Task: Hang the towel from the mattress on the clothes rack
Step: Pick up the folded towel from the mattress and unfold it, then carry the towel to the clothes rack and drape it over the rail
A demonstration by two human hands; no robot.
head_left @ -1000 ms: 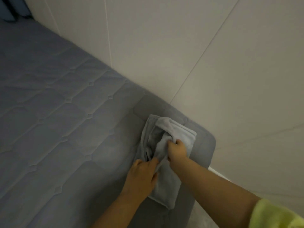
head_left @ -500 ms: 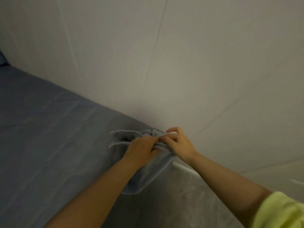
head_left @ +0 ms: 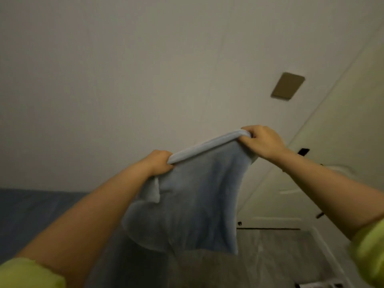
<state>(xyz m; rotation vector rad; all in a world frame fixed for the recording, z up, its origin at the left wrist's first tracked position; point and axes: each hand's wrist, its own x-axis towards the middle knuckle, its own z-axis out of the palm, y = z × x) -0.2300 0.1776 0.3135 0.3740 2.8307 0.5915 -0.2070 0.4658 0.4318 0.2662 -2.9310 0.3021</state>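
Note:
A light blue-grey towel hangs in the air in front of me, spread between both hands along its top edge. My left hand grips the left end of that edge. My right hand grips the right end, held a little higher. The rest of the towel droops down, folded over on its left side. The blue mattress lies low on the left, partly behind my left forearm. No clothes rack is in view.
A plain pale wall fills the upper view, with a tan plate on it. A white door stands at the right. Grey floor shows below the towel.
The towel has come up off the mattress corner and opened out. My hands have moved apart along its top edge and risen. My view has swung up and right.

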